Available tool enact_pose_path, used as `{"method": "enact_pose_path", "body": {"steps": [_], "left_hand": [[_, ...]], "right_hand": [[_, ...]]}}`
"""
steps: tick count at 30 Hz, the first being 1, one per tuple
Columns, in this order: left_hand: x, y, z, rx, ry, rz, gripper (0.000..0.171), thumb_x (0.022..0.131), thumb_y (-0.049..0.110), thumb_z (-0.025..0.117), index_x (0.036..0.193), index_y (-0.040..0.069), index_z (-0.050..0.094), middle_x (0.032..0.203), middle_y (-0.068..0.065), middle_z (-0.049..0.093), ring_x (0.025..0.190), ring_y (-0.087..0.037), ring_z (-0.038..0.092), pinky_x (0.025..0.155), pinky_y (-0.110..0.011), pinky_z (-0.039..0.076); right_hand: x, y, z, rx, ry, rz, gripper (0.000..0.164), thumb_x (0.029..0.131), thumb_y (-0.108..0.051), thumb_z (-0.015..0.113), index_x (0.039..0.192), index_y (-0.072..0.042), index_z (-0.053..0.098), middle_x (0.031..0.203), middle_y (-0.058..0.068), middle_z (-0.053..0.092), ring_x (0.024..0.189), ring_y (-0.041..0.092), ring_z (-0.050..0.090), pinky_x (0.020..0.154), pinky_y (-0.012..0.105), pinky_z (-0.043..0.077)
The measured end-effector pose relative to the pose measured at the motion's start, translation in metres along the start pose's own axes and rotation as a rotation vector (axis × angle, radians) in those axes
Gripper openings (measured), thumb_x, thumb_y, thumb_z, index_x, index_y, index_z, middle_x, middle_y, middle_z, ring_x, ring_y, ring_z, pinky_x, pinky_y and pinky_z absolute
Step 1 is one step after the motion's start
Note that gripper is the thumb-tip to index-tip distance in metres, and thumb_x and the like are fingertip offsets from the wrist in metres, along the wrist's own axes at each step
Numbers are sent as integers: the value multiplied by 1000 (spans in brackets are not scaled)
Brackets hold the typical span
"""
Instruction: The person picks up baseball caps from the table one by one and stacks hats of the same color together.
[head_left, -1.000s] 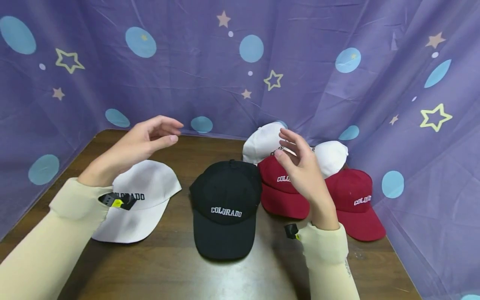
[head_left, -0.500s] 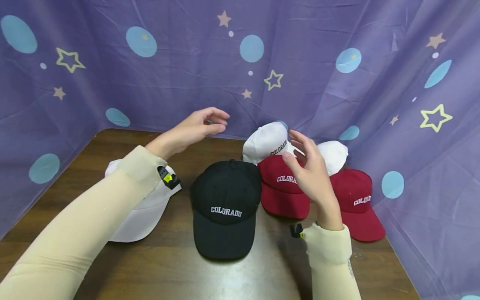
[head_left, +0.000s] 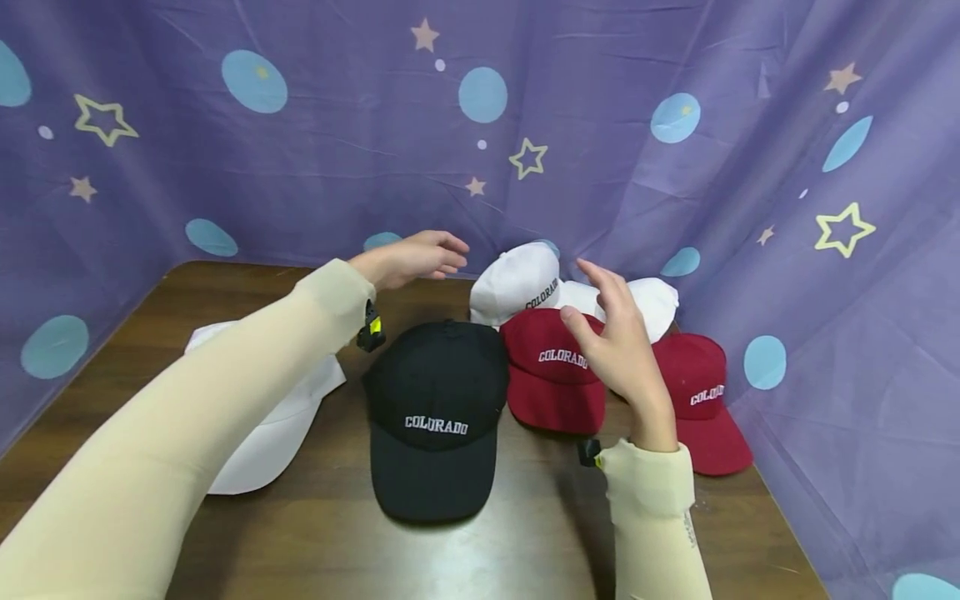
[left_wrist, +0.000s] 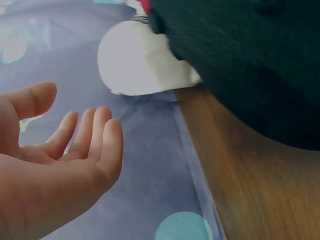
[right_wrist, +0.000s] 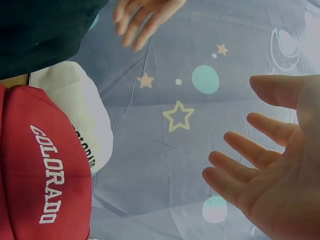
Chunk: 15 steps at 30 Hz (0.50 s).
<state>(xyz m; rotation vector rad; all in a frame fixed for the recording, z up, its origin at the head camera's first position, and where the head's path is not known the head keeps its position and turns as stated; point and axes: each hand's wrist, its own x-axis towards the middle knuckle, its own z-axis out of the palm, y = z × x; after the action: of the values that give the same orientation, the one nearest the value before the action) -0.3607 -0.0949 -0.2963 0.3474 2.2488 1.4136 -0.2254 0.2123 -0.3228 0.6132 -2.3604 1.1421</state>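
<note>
Hovering beyond the black cap (head_left: 438, 383), near the back edge of the table (head_left: 525, 533), the left hand (head_left: 411, 260) holds nothing – its fingers are loose. The right hand (head_left: 618, 337) is just as free, thumb apart from lightly bent fingers, and from the head it appears between the middle red cap (head_left: 555, 400) and the right red cap (head_left: 693, 375)

The left wrist view shows what the head view hides: the left palm side, with the thumb well apart from the fingers, and the rear white cap (head_left: 513, 287) beside the black one. The right wrist view alone catches a moon outline (right_wrist: 285, 50) on the cloth (head_left: 585, 125)

Six caps lie on the table: black in the middle, the left white cap (head_left: 273, 446) toward the left edge, partly behind a sleeve (head_left: 187, 433), the right red cap by the right edge, the rear white cap and right white cap (head_left: 656, 304) toward the back

A second ago the left hand was above the left white cap – now it has crossed rightward, while the caps lie as they did
</note>
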Motion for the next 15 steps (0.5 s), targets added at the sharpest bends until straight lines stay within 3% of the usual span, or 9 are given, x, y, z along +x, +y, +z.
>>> {"method": "enact_pose_path", "body": {"steps": [7, 15], "left_hand": [[23, -6, 11, 101, -65, -76, 57, 110, 19, 55, 160, -1, 35, 162, -19, 43, 151, -36, 40, 124, -47, 35], [39, -4, 23, 117, -151, -124, 68, 110, 19, 54, 164, -6, 21, 171, -21, 23, 158, -38, 26, 128, -48, 26]], "right_hand": [[0, 1, -3, -6, 6, 9, 61, 100, -8, 69, 157, -9, 49, 155, 13, 51, 143, 27, 47, 117, 55, 42], [1, 0, -3, -1, 12, 8, 62, 99, -6, 69, 157, -9, 49, 155, 12, 51, 143, 26, 48, 116, 55, 42]]}}
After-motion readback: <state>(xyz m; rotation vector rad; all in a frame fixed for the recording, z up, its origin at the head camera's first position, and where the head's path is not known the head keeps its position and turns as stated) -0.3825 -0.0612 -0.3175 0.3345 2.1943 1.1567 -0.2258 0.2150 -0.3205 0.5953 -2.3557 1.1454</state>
